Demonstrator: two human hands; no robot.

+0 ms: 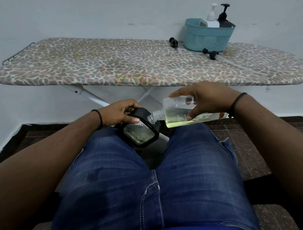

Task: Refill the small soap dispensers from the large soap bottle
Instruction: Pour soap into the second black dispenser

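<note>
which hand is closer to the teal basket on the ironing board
Right. The right hand, holding the clear soap bottle, sits below the teal basket, toward the same end of the board. The left hand is farther left.

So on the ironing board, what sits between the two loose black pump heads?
In the head view, the teal basket's lower left corner; otherwise bare patterned cover between the left pump head and the right one.

Four bottles (184,114) — two loose pumps (210,53)

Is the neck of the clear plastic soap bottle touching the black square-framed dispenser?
Cannot tell. In the head view the clear bottle's threaded neck overlaps the black dispenser's rim, with no gap or contact plainly shown.
</note>
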